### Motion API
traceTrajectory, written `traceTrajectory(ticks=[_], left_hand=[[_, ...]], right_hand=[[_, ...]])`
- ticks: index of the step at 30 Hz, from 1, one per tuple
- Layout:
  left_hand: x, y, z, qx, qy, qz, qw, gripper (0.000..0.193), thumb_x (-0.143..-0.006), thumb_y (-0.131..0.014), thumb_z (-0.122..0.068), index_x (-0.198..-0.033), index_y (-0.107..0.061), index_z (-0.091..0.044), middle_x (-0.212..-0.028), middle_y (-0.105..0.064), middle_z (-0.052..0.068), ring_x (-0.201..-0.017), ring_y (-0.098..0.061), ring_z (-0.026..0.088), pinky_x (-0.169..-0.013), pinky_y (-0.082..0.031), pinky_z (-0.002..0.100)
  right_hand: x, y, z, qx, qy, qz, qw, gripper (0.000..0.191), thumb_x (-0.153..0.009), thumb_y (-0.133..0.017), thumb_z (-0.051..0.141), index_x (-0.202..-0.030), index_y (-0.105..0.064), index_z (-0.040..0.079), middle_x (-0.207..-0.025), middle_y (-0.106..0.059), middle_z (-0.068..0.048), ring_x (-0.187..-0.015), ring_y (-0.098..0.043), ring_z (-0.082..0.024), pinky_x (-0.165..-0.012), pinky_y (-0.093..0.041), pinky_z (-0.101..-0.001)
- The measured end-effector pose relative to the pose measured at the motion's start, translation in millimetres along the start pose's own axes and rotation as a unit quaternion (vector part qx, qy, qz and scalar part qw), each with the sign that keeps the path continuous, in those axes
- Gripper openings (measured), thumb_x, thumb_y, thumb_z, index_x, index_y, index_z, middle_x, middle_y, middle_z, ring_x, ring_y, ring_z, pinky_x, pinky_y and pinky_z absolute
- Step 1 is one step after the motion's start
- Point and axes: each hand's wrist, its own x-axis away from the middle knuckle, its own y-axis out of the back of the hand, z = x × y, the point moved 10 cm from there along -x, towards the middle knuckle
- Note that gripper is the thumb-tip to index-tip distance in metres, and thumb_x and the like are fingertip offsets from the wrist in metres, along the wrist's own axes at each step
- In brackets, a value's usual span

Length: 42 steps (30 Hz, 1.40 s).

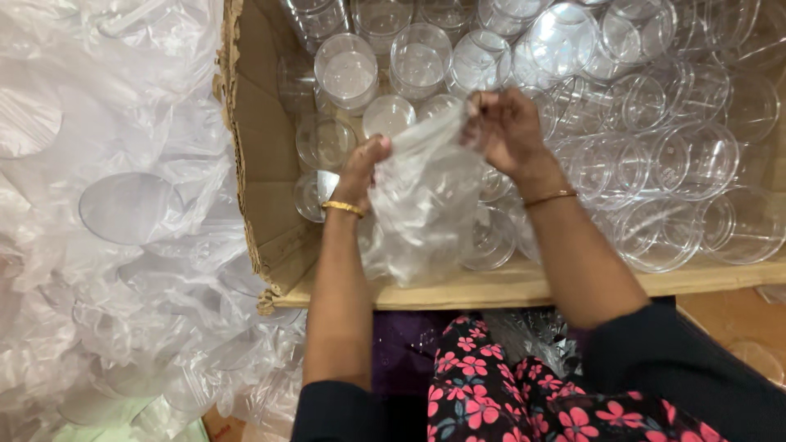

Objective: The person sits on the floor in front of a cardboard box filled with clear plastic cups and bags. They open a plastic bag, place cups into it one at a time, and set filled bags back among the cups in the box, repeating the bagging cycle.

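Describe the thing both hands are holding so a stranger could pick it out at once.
Start at the big open cardboard box full of clear round plastic containers. Over its near edge, the left hand and right hand hold a thin clear plastic bag between them. Unlike the rigid containers, it is soft and crumpled.

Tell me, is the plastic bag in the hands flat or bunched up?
Bunched up. The clear plastic bag hangs crumpled, pinched at its top by the left hand and right hand.
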Motion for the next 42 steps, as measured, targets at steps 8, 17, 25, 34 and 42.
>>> traceTrajectory(ticks=[8,17,25,34,42], left_hand=[[-37.2,-42.5,23.9,-0.428,-0.011,0.013,0.904,0.026,-0.090,-0.068,-0.021,-0.104,-0.054,-0.006,-0.075,-0.065,0.009,-0.064,-0.063,0.023,-0.056,-0.051,0.040],[-61.2,-87.8,60.1,-0.640,0.040,-0.052,0.766,0.024,-0.100,-0.045,-0.014,-0.123,-0.044,-0.007,-0.109,-0.067,0.030,-0.107,-0.064,0.049,-0.091,-0.048,0.057],[-70.5,-73.7,42.2,-0.610,-0.073,-0.021,0.789,0.026,-0.103,-0.045,-0.025,-0.115,-0.058,-0.007,-0.115,-0.068,0.030,-0.110,-0.065,0.049,-0.096,-0.048,0.055],[-41.9,25.5,-11.8,-0.215,-0.016,-0.120,0.969,0.035,-0.098,-0.059,-0.035,-0.112,-0.072,-0.005,-0.074,-0.065,0.003,-0.056,-0.057,0.014,-0.051,-0.047,0.032],[-42.6,47.7,-53.7,-0.179,-0.159,-0.185,0.953,0.029,-0.100,-0.068,-0.028,-0.106,-0.077,-0.002,-0.079,-0.057,-0.001,-0.067,-0.048,0.008,-0.059,-0.038,0.026]], right_hand=[[14.9,56.6,31.3,0.682,-0.186,-0.164,0.688,0.019,-0.091,-0.066,0.012,-0.107,-0.072,0.003,-0.098,-0.073,-0.015,-0.085,-0.068,-0.025,-0.076,-0.054,-0.0380],[15.2,77.1,8.4,0.861,-0.283,-0.165,0.389,0.032,-0.084,-0.061,0.005,-0.114,-0.072,-0.002,-0.116,-0.070,-0.027,-0.111,-0.068,-0.042,-0.094,-0.054,-0.0484],[29.0,72.8,23.2,0.794,-0.059,-0.292,0.529,0.026,-0.087,-0.060,0.000,-0.111,-0.066,0.004,-0.104,-0.073,-0.020,-0.103,-0.067,-0.041,-0.091,-0.051,-0.0508],[-26.1,18.3,-8.7,0.651,0.174,-0.238,0.700,0.019,-0.101,-0.062,0.006,-0.115,-0.074,0.008,-0.106,-0.070,-0.014,-0.091,-0.065,-0.026,-0.082,-0.051,-0.0354],[-78.9,-6.6,-32.3,0.575,0.150,-0.122,0.795,0.026,-0.105,-0.060,0.012,-0.128,-0.067,0.004,-0.113,-0.065,-0.003,-0.096,-0.060,-0.010,-0.084,-0.050,-0.0269]])
